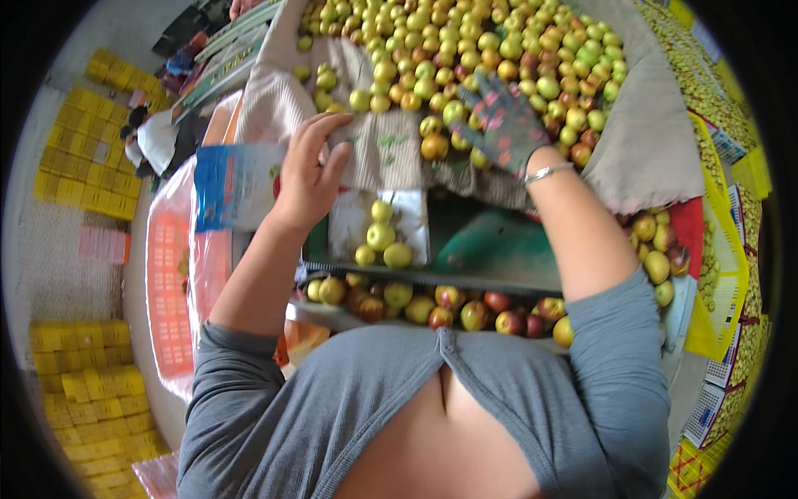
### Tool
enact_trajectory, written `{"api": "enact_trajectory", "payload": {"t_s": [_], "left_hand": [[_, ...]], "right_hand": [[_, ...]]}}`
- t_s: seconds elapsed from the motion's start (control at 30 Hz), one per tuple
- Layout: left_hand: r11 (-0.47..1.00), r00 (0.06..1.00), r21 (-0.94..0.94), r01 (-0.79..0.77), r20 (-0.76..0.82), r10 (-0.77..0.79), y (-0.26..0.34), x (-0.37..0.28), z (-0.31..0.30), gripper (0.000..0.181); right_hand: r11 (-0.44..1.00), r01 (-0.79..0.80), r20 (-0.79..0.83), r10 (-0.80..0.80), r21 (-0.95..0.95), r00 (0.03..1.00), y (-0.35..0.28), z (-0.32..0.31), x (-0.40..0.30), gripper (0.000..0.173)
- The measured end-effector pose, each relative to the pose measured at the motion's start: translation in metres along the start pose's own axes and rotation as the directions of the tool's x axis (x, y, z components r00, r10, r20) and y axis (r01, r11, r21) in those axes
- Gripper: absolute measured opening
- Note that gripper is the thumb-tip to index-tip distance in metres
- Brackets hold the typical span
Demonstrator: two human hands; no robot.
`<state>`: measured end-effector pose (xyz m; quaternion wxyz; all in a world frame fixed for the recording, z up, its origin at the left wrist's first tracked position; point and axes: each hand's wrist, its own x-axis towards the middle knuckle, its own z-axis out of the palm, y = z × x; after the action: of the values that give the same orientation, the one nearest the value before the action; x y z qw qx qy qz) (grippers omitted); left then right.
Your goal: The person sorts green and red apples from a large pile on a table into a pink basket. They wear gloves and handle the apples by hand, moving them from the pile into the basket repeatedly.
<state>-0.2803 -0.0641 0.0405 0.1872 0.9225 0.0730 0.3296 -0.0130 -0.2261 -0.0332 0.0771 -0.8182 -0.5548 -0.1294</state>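
Green, yellow and reddish round fruits, likely jujubes (pixel 449 43), lie heaped on a beige ribbed cloth (pixel 389 150). My right hand (pixel 508 125), in a dark glove with a pink pattern, rests with spread fingers on the near part of the heap; whether a fruit is under its palm is hidden. Bare, my left hand (pixel 315 168) hovers at the cloth's left part, fingers apart and nothing seen in it. Below the cloth, several green fruits (pixel 381 237) sit on a silvery sheet in a green tray (pixel 499 249). A row of larger, redder fruits (pixel 449 305) lies in a trough against my body.
A blue and white bag (pixel 234 187) lies left of my left hand, above a plastic-lined orange crate (pixel 171 299). Yellow boxes (pixel 87 150) are stacked at the far left, near a person in a white top (pixel 156 140). Fruit-filled crates with yellow liners (pixel 726 249) line the right side.
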Motion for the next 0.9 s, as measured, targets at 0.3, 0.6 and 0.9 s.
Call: {"api": "enact_trajectory", "payload": {"t_s": [0.3, 0.6, 0.9], "left_hand": [[0.915, 0.962, 0.300, 0.269, -0.038, -0.270, -0.111, 0.129, 0.109, 0.058], [0.890, 0.915, 0.447, -0.095, 0.391, -0.099, -0.035, 0.106, 0.137, 0.081], [0.996, 0.921, 0.071, -0.056, 0.388, 0.025, -0.031, 0.088, 0.114, 0.049]], "right_hand": [[0.962, 0.224, 0.052, -0.235, 0.153, 0.971, -0.015, -0.011, -0.005, 0.082], [0.992, -0.095, -0.121, 0.105, 0.085, 0.987, -0.002, -0.017, 0.002, 0.078], [0.997, -0.018, 0.023, 0.016, 0.082, 1.000, 0.001, -0.016, -0.001, 0.081]]}}
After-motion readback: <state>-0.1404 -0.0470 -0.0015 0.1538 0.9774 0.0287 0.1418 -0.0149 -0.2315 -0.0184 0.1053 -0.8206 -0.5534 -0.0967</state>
